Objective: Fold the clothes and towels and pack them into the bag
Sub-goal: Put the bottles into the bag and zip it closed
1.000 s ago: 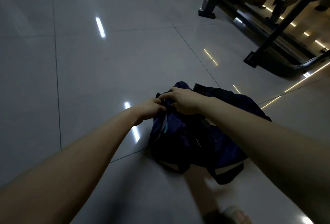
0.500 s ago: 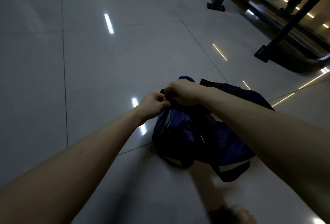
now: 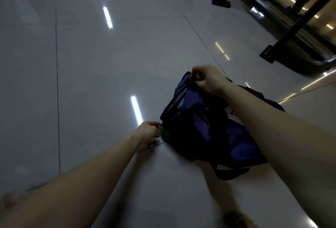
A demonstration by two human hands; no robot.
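bag gapes mid-frame, left grip pinching its zip pull, right grip pinching its top end; packing seems unfinished.

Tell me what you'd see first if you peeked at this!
A dark blue bag lies on the shiny floor, right of centre. The right hand grips its far end, and the left hand pinches its near end. White light streaks gleam on the tiles at the left.
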